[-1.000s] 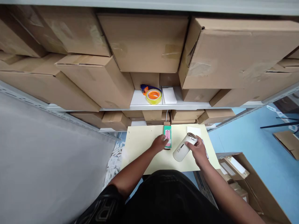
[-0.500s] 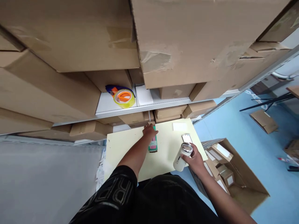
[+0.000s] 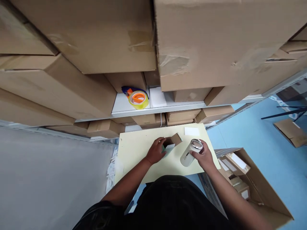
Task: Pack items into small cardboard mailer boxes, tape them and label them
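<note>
My left hand grips a small green carton with an opened brown flap, tilted above the pale yellow table. To its right, my right hand wraps round a white cylindrical tumbler with a silvery rim, held slanted over the table. A white card lies flat at the table's far right corner.
Shelves packed with large cardboard boxes loom right above the table. A yellow and orange tape roll sits on the white shelf. An open cardboard box with smaller boxes stands on the blue floor at the right.
My left hand has drawn the small carton back from the table's far edge, and its flap now stands open. The tumbler has come closer to the carton.
</note>
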### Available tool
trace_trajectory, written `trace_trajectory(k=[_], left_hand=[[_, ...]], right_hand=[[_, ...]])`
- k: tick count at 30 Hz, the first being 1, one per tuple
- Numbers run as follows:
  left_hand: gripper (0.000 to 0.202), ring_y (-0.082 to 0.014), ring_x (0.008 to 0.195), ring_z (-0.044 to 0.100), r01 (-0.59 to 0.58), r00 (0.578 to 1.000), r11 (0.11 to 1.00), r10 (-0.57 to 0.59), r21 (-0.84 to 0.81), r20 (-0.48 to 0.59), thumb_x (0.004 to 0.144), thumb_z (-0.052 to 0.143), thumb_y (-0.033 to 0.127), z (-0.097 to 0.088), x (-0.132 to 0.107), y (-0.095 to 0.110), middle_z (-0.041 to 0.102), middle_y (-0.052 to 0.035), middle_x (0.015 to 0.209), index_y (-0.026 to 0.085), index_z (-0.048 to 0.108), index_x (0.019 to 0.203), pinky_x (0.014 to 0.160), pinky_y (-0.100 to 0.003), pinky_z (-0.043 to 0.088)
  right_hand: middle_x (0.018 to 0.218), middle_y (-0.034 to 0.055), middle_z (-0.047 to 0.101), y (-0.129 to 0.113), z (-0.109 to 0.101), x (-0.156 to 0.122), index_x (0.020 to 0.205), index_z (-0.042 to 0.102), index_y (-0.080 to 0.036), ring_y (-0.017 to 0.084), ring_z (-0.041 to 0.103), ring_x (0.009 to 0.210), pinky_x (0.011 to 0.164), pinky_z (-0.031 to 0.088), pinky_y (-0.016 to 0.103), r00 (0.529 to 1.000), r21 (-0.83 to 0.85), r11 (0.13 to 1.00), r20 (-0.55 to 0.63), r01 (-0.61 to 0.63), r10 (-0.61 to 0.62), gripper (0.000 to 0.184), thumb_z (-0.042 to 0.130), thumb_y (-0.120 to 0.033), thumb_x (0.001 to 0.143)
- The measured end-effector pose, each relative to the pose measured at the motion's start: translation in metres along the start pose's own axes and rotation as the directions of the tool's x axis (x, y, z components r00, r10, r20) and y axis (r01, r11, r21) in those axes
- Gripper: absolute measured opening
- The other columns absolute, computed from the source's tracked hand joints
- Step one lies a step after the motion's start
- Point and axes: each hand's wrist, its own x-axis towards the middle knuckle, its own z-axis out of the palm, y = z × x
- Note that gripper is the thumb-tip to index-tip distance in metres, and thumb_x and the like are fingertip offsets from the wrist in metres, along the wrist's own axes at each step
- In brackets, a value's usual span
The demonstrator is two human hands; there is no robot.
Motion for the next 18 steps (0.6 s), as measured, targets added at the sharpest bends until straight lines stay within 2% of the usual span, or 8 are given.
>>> trace_trajectory(k=[5, 9, 11, 14, 16, 18], left_hand=[[0.086, -0.0304, 0.146, 0.038, 0.008, 0.999, 0.993, -0.013, -0.114, -0.042, 0.075, 0.066, 0.011, 0.008, -0.053, -0.001, 0.04, -0.0122, 0.154, 0.028, 0.038, 0.154, 0.123, -0.053, 0.035], [0.091, -0.0342, 0.149, 0.034, -0.031, 0.999, 0.975, 0.026, -0.221, -0.025, 0.074, 0.07, 0.019, 0.009, -0.079, -0.005, 0.037, -0.0131, 0.157, 0.029, 0.034, 0.157, 0.121, -0.057, 0.035], [0.09, -0.0356, 0.148, 0.033, -0.092, 0.996, 0.951, 0.092, -0.295, -0.016, 0.078, 0.071, 0.026, 0.007, -0.087, -0.007, 0.037, -0.014, 0.158, 0.028, 0.032, 0.159, 0.12, -0.058, 0.035], [0.073, -0.0345, 0.148, 0.035, -0.143, 0.989, 0.911, 0.142, -0.387, -0.032, 0.09, 0.061, 0.032, 0.002, -0.09, -0.008, 0.04, -0.0141, 0.158, 0.027, 0.035, 0.158, 0.12, -0.058, 0.034], [0.063, -0.0325, 0.147, 0.037, -0.103, 0.995, 0.907, 0.091, -0.409, -0.047, 0.095, 0.054, 0.03, 0.0, -0.088, -0.004, 0.043, -0.0133, 0.156, 0.027, 0.04, 0.156, 0.12, -0.057, 0.034], [0.063, -0.0322, 0.144, 0.041, -0.023, 0.998, 0.913, 0.0, -0.408, -0.057, 0.091, 0.061, 0.03, -0.001, -0.085, 0.001, 0.047, -0.0128, 0.153, 0.028, 0.045, 0.153, 0.119, -0.054, 0.035]], right_hand=[[0.113, 0.0057, 0.068, -0.038, 0.023, 0.0, 0.124, 0.057, -0.026, 0.027, 0.065, 0.101, 0.09, 0.054, 0.042, 0.998, 0.018, 0.999, 0.046, 0.033, -0.034, 0.069, 0.088, -0.038, 0.063], [0.111, 0.0058, 0.069, -0.071, 0.043, -0.013, 0.125, 0.057, -0.027, 0.028, 0.065, 0.099, 0.086, 0.054, 0.041, 0.993, 0.038, 0.998, 0.099, 0.056, -0.059, 0.068, 0.088, -0.039, 0.065], [0.112, 0.0059, 0.07, -0.081, 0.05, -0.019, 0.126, 0.057, -0.028, 0.028, 0.065, 0.097, 0.084, 0.054, 0.041, 0.991, 0.055, 0.996, 0.116, 0.067, -0.073, 0.069, 0.088, -0.039, 0.065], [0.118, 0.0075, 0.07, -0.09, 0.057, -0.028, 0.127, 0.057, -0.029, 0.031, 0.066, 0.102, 0.086, 0.054, 0.043, 0.985, 0.101, 0.99, 0.135, 0.096, -0.109, 0.07, 0.089, -0.038, 0.065], [0.121, 0.0089, 0.07, -0.093, 0.062, -0.032, 0.129, 0.057, -0.029, 0.033, 0.065, 0.108, 0.09, 0.053, 0.045, 0.981, 0.148, 0.982, 0.139, 0.115, -0.136, 0.071, 0.088, -0.039, 0.066], [0.123, 0.01, 0.069, -0.094, 0.071, -0.036, 0.13, 0.055, -0.029, 0.034, 0.065, 0.111, 0.094, 0.053, 0.047, 0.98, 0.186, 0.976, 0.135, 0.117, -0.143, 0.071, 0.087, -0.039, 0.067]])
